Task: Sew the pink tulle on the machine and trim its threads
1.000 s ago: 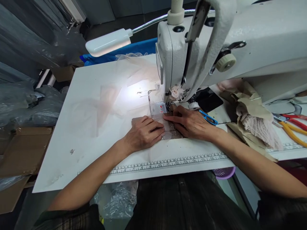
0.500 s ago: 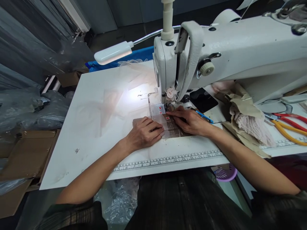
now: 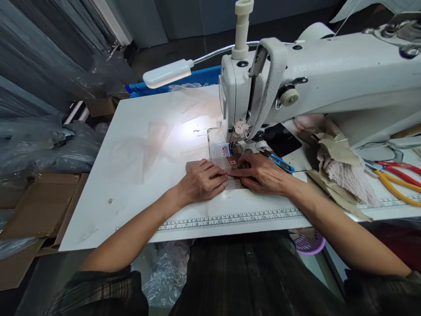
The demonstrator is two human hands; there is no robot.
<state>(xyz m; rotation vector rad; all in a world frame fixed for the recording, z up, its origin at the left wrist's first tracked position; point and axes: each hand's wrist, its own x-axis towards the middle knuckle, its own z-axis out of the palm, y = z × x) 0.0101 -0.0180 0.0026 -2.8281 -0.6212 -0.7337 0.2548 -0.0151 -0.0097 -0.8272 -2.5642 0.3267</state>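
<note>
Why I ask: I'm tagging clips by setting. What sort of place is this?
Most likely a sewing workshop: an industrial sewing machine, a gooseneck lamp lighting its needle area, a white table edged with a printed ruler, and the left hand and right hand pressing sheer fabric flat.

A white tabletop [image 3: 131, 175] is edged with a ruler scale [image 3: 230, 217] printed in black. The sewing machine [image 3: 329, 74] is painted white. A brown fabric piece [image 3: 230, 167] is dotted with small red marks. The snips [image 3: 280, 163] are handled in blue. A red-handled tool [image 3: 399, 168], a yellow-handled tool [image 3: 396, 189], a purple basket [image 3: 309, 244] and a dark plaid sleeve [image 3: 108, 292] are seen.
</note>
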